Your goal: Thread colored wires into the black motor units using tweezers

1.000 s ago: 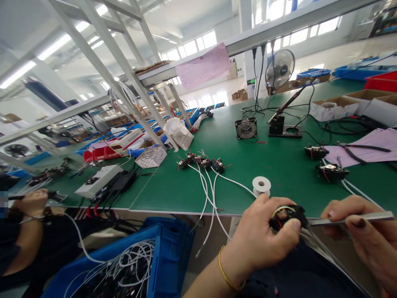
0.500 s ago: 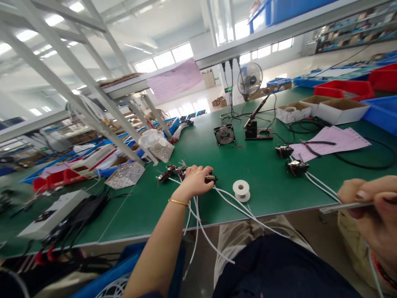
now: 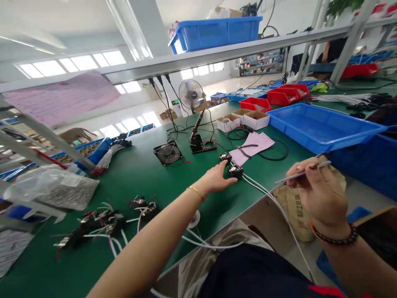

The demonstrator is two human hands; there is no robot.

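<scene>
My left hand [image 3: 217,178] reaches over the green bench, thumb and fingers apart. Its fingertips are right by two small black components, the rear one [image 3: 225,157] and the front one [image 3: 235,171]; whether they touch cannot be made out. White cables [image 3: 263,191] run from the front component over the bench edge. In my right hand [image 3: 322,194], raised off the bench at the right, is a pair of thin metal tweezers [image 3: 297,175], tip pointing left. My left forearm partly covers a white spool [image 3: 194,219]. Further wired black components [image 3: 105,223] lie at the left.
A soldering iron [image 3: 198,124] stands in its holder behind the components, beside a square black fan [image 3: 168,153]. Pink paper [image 3: 252,147] with black cable lies to the right. A large blue tray [image 3: 322,128] occupies the right side, and a bag of small parts [image 3: 58,190] sits left.
My left hand has left the wired components at the left and moved right to the other two. The view has turned right. My right hand still holds the tweezers.
</scene>
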